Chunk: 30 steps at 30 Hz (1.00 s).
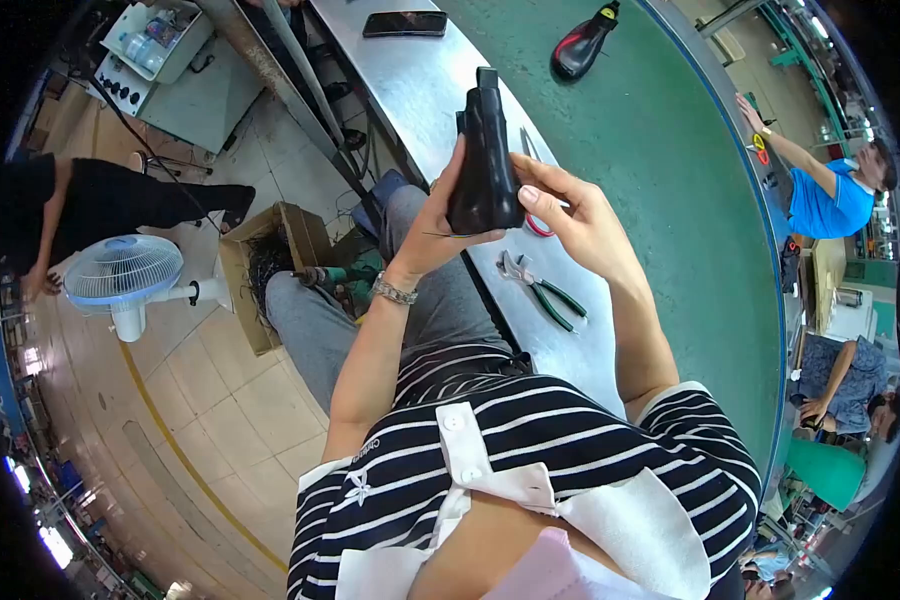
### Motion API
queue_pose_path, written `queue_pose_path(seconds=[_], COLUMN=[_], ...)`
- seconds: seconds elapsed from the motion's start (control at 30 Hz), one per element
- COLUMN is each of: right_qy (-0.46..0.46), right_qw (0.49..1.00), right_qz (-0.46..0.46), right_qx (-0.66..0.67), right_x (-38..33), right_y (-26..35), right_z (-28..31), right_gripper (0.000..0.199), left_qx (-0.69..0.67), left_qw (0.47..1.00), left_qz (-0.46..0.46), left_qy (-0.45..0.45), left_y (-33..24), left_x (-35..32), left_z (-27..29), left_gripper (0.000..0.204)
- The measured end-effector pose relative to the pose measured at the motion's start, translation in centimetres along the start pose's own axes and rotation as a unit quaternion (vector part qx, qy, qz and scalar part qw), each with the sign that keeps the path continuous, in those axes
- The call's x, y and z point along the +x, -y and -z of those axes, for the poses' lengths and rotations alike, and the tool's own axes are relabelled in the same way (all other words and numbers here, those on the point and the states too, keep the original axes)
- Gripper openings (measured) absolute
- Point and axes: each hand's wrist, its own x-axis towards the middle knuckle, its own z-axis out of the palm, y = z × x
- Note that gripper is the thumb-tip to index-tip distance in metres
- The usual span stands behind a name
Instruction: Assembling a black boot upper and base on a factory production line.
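Note:
A glossy black moulded housing [485, 180], bulging at its lower end and narrow at the top, stands upright between my hands. My left hand [432, 228] is closed around its left side and underside. With bent fingers, my right hand [585, 225] grips its right edge, the thumb against the side; the other fingertips are partly hidden. A thin dark wire sticks out below the housing by my left palm. Under my hands, on the metal bench [570, 350], lie pliers with green handles [555, 305]. Red-handled scissors [538, 228] show partly behind my right hand.
A phone [405, 24] lies on the bench's far end. On the green belt [670, 230] rests a red-and-black housing [582, 45]. To the left are a cardboard box [270, 260] of dark wires, a power tool [335, 285] and a fan [125, 280]. Other people are nearby.

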Motion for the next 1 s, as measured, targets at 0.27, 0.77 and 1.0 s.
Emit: queue_pose_path(seconds=[0.27, 0.77, 1.0], right_qy=[0.064, 0.078, -0.003], right_qw=[0.979, 0.950, 0.935], right_qz=[-0.034, -0.161, -0.062], right_qx=[-0.192, -0.255, -0.350], right_x=[2.3, 3.1, 2.9], right_y=[1.2, 1.5, 1.4], right_z=[5.9, 8.0, 5.9], right_gripper=[0.050, 0.045, 0.054], left_qx=[0.224, -0.120, -0.060], left_qw=[0.974, 0.970, 0.977], left_qz=[-0.038, 0.044, 0.015], left_qy=[0.004, -0.204, -0.202], left_y=[-0.8, 3.3, 3.8], left_x=[2.5, 7.6, 7.7], left_z=[-1.1, -5.5, -3.0], left_gripper=[0.134, 0.073, 0.091])
